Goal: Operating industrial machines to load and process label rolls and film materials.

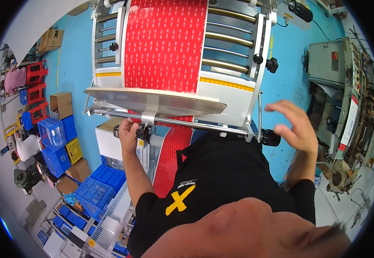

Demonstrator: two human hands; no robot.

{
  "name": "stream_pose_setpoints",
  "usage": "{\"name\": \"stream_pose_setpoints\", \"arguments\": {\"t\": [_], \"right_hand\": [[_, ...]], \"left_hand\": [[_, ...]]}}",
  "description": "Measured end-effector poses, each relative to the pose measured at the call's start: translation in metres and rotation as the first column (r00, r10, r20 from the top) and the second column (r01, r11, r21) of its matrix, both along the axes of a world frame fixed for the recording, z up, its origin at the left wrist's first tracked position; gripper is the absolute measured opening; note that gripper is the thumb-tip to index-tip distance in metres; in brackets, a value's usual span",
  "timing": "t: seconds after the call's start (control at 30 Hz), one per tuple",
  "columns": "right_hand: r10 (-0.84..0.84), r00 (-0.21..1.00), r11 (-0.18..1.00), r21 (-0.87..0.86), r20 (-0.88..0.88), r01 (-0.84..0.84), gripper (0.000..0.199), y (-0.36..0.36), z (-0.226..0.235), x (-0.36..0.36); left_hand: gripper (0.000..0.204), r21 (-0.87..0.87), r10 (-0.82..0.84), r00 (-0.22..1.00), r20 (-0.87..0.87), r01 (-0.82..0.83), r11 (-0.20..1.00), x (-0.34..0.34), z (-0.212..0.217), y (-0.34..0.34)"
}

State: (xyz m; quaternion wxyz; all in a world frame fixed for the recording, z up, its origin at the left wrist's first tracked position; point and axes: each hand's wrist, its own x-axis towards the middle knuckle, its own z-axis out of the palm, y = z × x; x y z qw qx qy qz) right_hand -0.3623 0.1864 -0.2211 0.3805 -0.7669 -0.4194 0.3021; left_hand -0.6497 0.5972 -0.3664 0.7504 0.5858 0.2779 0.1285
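Observation:
A wide red web with small pale print (163, 47) runs down over the rollers of a white-framed machine and passes under a long metal plate (174, 103). Below that plate, a steel rod (195, 124) spans the frame, with a bracket (149, 117) clipped to it. My left hand (129, 133) is at the rod's left part, fingers curled together beside a black clamp knob (143, 132); what they pinch is hidden. Off the frame's right side, my right hand (296, 129) hovers with fingers apart and bent, holding nothing, near a black knob (271, 137).
More red web (174, 155) hangs down in front of my body. Black knobs (272, 65) stick out from the right side frame. Blue crates (94, 191) and cardboard boxes (61, 105) stand at left. A grey cabinet (327, 62) and worn machinery (342, 172) stand at right.

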Motion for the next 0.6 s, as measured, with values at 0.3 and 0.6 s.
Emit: {"name": "stream_pose_setpoints", "arguments": {"t": [0.3,0.6], "right_hand": [[0.223,0.792,0.930,0.119,0.568,-0.347,0.042,0.137,-0.020,0.028],[0.282,0.745,0.929,0.022,0.604,-0.370,0.037,0.152,-0.026,0.036]], "left_hand": [[0.010,0.089,0.077,0.994,-0.080,-0.070,0.994,0.008,0.005,-0.010],[0.010,0.124,0.080,0.991,-0.110,-0.067,0.990,0.007,0.013,-0.011]]}}
